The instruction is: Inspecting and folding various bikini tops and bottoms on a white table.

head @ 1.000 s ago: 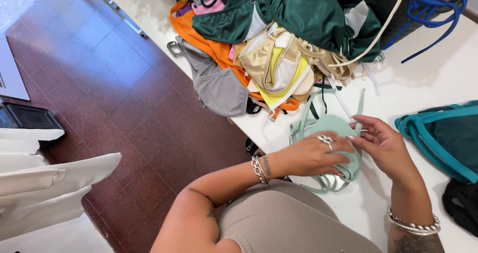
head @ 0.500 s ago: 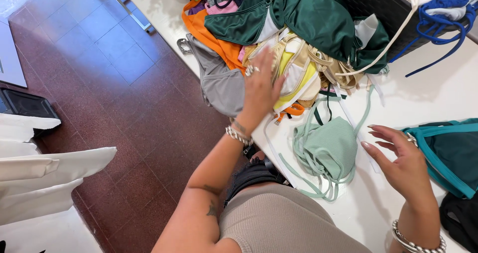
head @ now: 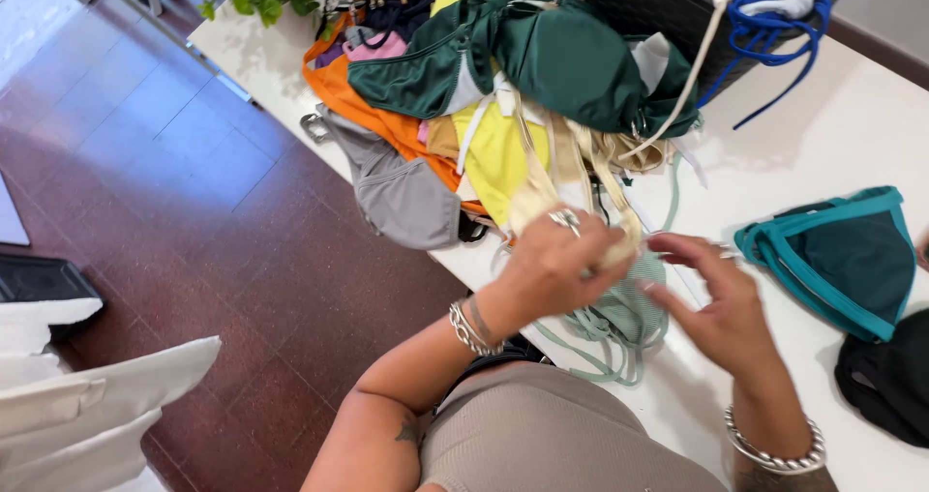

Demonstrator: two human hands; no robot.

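Left hand (head: 554,269) fingers clamped on cream bikini piece (head: 619,245) near desk (head: 852,124) front edge, right hand (head: 711,303) open alongside; trailing straps may snag the pile (head: 503,76)

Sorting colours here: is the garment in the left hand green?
No, the left hand grips a cream-beige garment pulled from the pile, while the mint green piece lies beneath on the table.

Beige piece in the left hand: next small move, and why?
Probably lift it clear toward the right hand. The left hand grips the beige piece, but its straps trail back into the pile, above the mint top.
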